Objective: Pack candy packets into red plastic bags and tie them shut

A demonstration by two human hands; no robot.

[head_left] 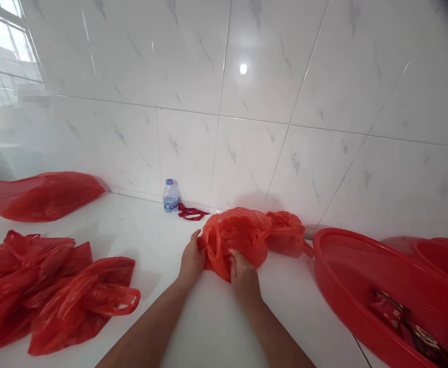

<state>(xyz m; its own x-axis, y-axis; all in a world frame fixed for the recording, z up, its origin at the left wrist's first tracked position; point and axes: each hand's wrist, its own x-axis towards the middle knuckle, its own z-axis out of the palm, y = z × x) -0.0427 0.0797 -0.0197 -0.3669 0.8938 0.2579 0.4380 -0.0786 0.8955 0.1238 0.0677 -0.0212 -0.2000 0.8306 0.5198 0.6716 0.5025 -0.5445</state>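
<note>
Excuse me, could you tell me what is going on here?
Someone's left hand and right hand are both on an opened red plastic bag on the white counter. More red bags lie to the left; a red basket holding some packets stands to the right.

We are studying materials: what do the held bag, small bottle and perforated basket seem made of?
Held bag: seemingly thin plastic film, softly glossy; creased, translucent.
Small bottle: probably clear, shiny plastic; the wall shows through.
Perforated basket: likely rigid moulded plastic, smooth; even red, rows of tiny holes.
</note>
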